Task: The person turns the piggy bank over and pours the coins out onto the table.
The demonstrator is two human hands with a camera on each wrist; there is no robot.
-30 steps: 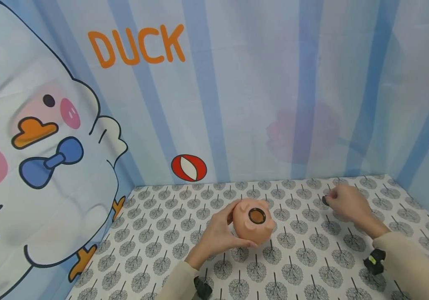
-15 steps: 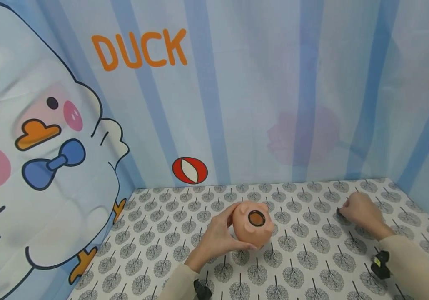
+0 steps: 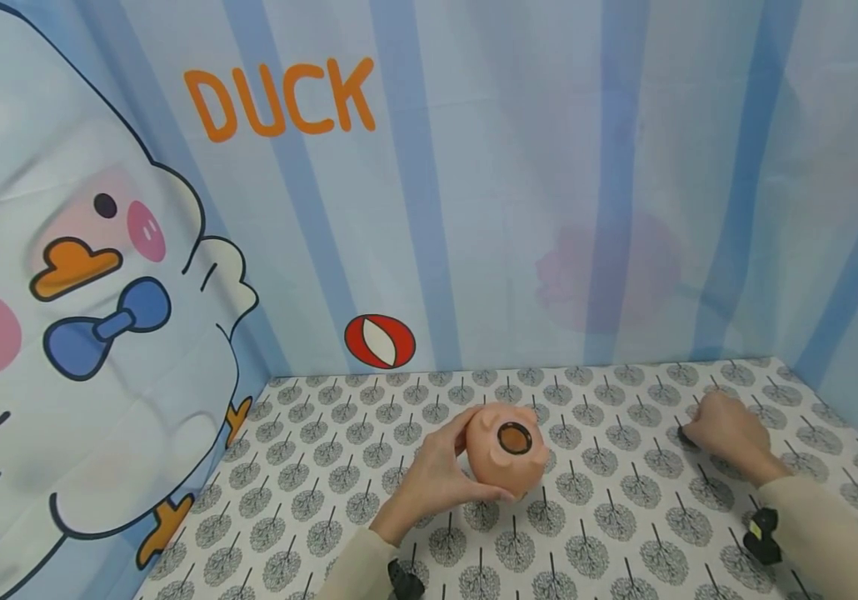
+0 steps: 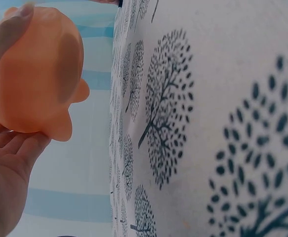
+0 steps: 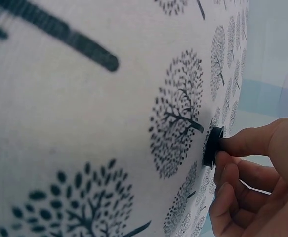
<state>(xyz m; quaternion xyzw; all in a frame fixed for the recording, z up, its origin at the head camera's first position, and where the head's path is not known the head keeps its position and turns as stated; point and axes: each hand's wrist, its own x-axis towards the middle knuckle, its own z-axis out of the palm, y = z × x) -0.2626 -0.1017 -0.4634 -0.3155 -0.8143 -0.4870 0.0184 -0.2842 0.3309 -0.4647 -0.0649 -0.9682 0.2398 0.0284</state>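
An orange-pink piggy bank [image 3: 506, 444] lies belly-up on the tree-patterned table [image 3: 609, 500], its round black-rimmed hole [image 3: 514, 437] facing up. My left hand [image 3: 436, 475] grips its left side; in the left wrist view the bank [image 4: 37, 81] fills the palm [image 4: 5, 163]. My right hand [image 3: 725, 427] is at the right of the table, fingers curled, pinching a small black round plug [image 3: 686, 437]. In the right wrist view the plug [image 5: 213, 146] sits against the cloth with a fingertip [image 5: 242, 145] on it.
Blue-striped curtain walls with a cartoon duck [image 3: 77, 333] and the word DUCK [image 3: 279, 96] enclose the table on left, back and right. A red-and-white ball print [image 3: 380, 341] is on the back wall. Black wrist cameras [image 3: 762, 535] sit on both sleeves.
My right hand moved right and down from mid-air to the table surface with the black plug. The left hand and piggy bank stayed nearly still.
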